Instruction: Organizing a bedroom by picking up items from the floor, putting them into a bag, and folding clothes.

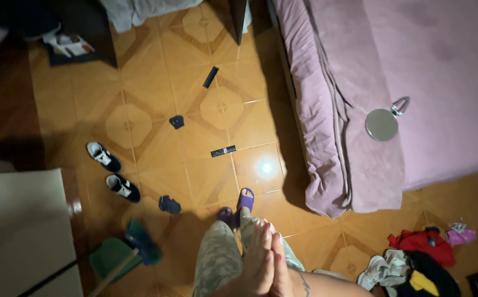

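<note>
Though empty, hands (267,258) pressed together.

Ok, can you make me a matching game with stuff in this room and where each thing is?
Things:
1. round mirror
2. pair of sneakers
3. pile of clothes
4. purple slippers

Places:
A. on the floor by the bed's foot corner
B. on the person's feet
C. on the pink bed
D. on the floor tiles, left side

Pairs: 1-C, 2-D, 3-A, 4-B
</note>
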